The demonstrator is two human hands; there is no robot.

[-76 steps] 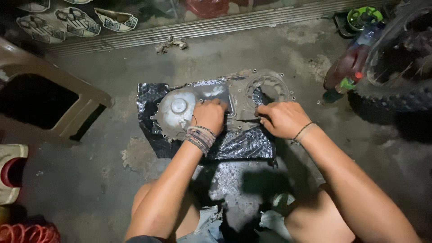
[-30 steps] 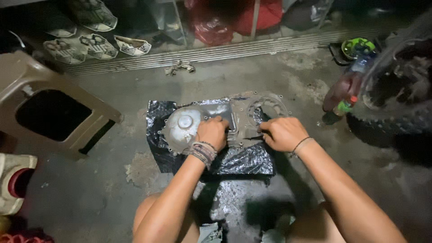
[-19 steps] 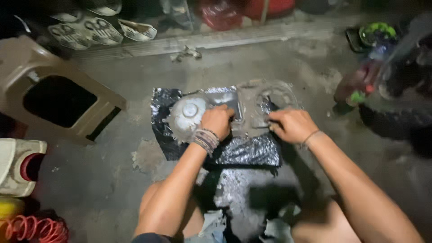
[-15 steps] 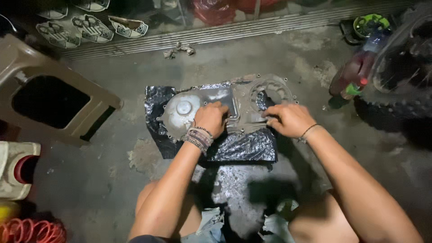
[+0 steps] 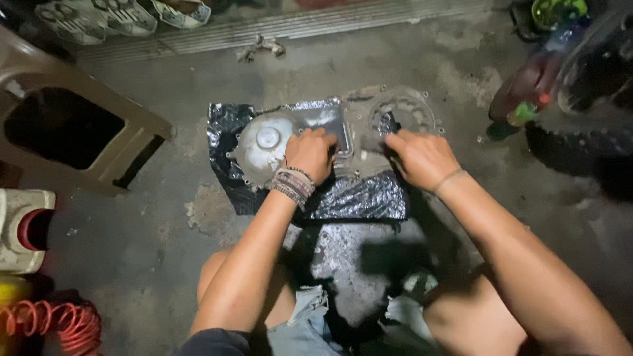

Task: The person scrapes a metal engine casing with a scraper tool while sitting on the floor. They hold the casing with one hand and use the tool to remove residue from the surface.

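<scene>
Head view: grey metal engine cover lies flat on a black plastic sheet, toward its far edge. Left hand presses curled fingers on its middle; right hand grips its ring-shaped end, grasp unclear. Work appears midway; what remains cannot be judged.

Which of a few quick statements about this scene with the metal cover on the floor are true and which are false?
1. Both hands rest on the metal engine cover. True.
2. The cover lies on a black plastic sheet. True.
3. The left hand holds a hammer. False: no tool shows in it.
4. The left wrist is bare. False: it wears wristbands.
5. A coiled orange hose lies at lower left. True.
</scene>
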